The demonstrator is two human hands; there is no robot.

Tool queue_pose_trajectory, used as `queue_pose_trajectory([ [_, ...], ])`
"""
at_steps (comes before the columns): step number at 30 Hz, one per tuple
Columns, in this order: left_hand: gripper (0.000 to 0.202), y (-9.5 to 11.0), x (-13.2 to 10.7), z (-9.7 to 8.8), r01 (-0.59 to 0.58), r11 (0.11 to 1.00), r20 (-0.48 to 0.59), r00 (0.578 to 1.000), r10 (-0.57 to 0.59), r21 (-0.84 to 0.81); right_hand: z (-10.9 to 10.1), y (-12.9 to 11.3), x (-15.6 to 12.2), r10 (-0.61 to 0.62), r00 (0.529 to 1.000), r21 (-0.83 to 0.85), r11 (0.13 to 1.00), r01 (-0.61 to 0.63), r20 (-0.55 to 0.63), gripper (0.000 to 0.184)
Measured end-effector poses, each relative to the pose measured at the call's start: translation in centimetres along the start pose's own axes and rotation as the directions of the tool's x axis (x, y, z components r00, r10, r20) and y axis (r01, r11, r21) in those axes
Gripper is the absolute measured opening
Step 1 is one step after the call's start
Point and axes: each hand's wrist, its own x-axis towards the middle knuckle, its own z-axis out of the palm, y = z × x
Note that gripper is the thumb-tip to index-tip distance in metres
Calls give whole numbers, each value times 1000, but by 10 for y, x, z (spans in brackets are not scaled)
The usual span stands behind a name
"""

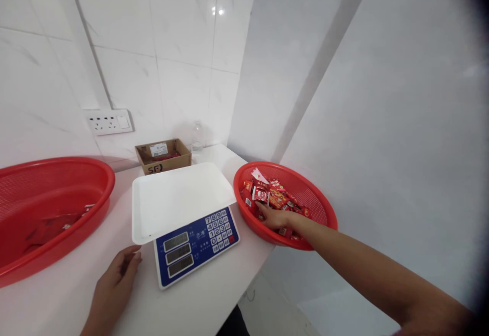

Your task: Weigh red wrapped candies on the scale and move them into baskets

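Note:
My right hand (274, 217) reaches into the red plastic basket (324, 208) on the right. Its index finger stretches over small red printed packets (278, 198), touching them; the other fingers are partly hidden below. My left hand (114, 287) rests on the white table, loosely curled, with a gap between thumb and fingers and nothing in them. Just right of it stands a digital scale (198, 242) with a blue keypad panel. The scale's white tray (181, 198) is bare apart from a tiny dark speck near its front left corner.
At the left, a larger red basket (103, 188) holds a few red packets (57, 226). Behind the scale are a cardboard box (170, 164) with red items inside and a clear bottle (197, 137). A wall socket (109, 121) sits above the table (153, 305). Walls close off the back and right.

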Motion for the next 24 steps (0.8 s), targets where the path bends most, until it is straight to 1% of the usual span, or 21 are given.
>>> queue_pose_trajectory([
  [3,47,0,0,0,-20,999,-3,1000,20,31,1,-6,-4,5,1000,28,1000,-5,-3,98],
  [6,48,0,0,1,-30,999,8,1000,30,29,2,-16,-13,47,998,159,987,-40,-43,93],
  [9,48,1,0,1,-26,999,7,1000,26,30,0,-25,-22,123,992,340,935,-102,-42,73],
  [11,48,0,0,1,-29,999,-8,1000,29,28,-1,-26,-24,108,993,385,919,-79,-54,59],
  [13,49,-2,0,1,-34,999,-17,999,35,14,-1,-23,-25,53,994,371,928,-14,-97,51],
  [16,51,-4,1,2,-43,999,-15,999,43,-8,0,-13,-24,-94,986,309,942,134,-141,43],
  [17,51,-5,2,3,-42,999,-11,999,42,-7,0,-10,-24,-147,980,290,940,180,-130,42],
  [19,51,-4,2,2,-35,999,-4,999,35,4,0,-7,-26,-231,971,246,940,237,-54,44],
  [20,51,-3,2,2,-30,1000,0,1000,30,9,-1,-6,-28,-246,969,219,946,241,-4,46],
  [21,51,-2,1,2,-25,1000,2,1000,25,12,-1,-7,-30,-233,972,190,956,223,32,47],
  [23,51,1,1,1,-18,1000,5,1000,18,12,-3,-10,-33,-155,987,143,979,147,45,46],
  [24,51,2,0,1,-16,1000,5,1000,16,14,-3,-11,-34,-108,994,122,987,105,25,46],
])
